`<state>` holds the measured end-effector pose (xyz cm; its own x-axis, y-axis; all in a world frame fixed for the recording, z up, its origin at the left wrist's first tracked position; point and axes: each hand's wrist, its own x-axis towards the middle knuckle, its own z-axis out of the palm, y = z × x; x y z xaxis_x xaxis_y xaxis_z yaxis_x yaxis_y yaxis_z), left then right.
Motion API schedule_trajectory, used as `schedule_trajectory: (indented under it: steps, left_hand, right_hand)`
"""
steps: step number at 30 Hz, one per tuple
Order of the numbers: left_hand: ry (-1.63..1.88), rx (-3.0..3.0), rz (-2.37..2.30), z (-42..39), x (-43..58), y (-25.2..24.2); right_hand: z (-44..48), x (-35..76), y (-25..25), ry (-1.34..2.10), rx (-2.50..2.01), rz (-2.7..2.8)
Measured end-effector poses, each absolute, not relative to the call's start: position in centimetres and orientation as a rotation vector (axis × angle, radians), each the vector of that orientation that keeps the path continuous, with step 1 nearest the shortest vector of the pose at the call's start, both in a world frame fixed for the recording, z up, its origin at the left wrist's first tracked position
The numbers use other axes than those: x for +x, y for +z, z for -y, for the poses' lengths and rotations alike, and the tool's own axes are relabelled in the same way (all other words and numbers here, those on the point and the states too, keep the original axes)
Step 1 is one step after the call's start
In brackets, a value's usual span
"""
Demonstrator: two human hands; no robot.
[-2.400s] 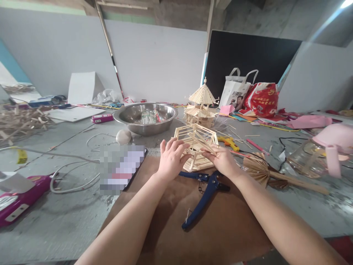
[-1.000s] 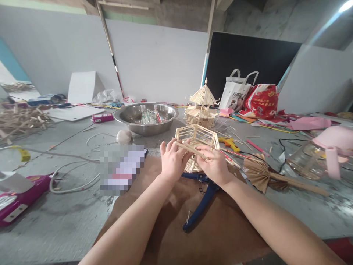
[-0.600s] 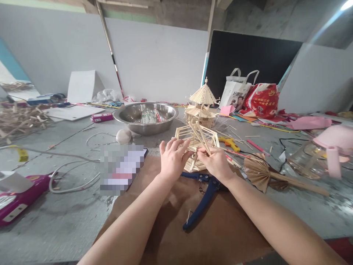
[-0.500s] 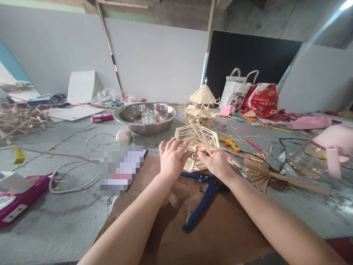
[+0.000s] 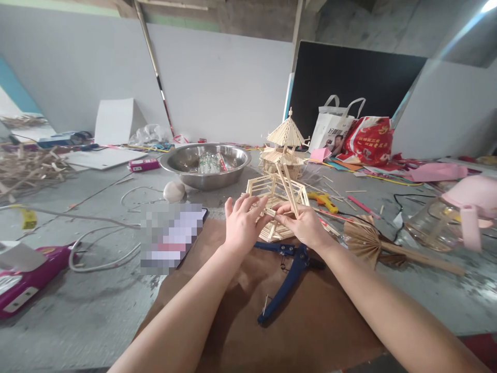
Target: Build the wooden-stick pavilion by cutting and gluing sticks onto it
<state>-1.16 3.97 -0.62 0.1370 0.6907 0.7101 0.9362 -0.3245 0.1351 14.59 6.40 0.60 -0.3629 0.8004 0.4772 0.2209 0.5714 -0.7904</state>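
Observation:
A small open frame of pale wooden sticks [image 5: 264, 187] stands at the far edge of a brown board [image 5: 248, 311]. My left hand [image 5: 243, 225] rests against its near side with the fingers spread. My right hand [image 5: 306, 225] pinches a glued pair of sticks [image 5: 286, 186] and holds it nearly upright over the frame. Blue pliers [image 5: 285, 280] lie on the board just under my hands. A finished stick pagoda [image 5: 285, 142] stands behind the frame.
A steel bowl [image 5: 182, 165] sits behind to the left, a phone [image 5: 171, 235] left of the board. A yellow glue gun [image 5: 322, 199], a folded paper fan [image 5: 365, 241] and a glass jar [image 5: 430, 223] lie to the right. Cables, bags and scraps surround.
My right hand has swung the glued pair of sticks from lying across the frame to standing nearly upright. My left hand has stayed against the frame.

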Motion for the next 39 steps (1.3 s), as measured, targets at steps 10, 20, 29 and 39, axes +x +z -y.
schedule_trajectory:
  steps: [10,20,29,39]
  left_hand:
    - [-0.921,-2.169,1.538,-4.1,-1.8,-0.3]
    - [-0.856,-2.149,1.559,-3.9,-1.2,-0.8]
    - [-1.122,-2.03,1.466,-2.2,-1.2,1.2]
    - [-0.264,-2.627,1.663,4.2,3.8,0.6]
  right_hand:
    - [-6.4,14.4,0.6,0.746,-0.854,1.963]
    - [-5.8,16.1,1.6,0.815,-0.932,1.868]
    - [-8.3,22.3,2.7,0.516,-1.234,1.757]
    - [-9.0,24.4,-2.7,0.158,-1.651,1.957]
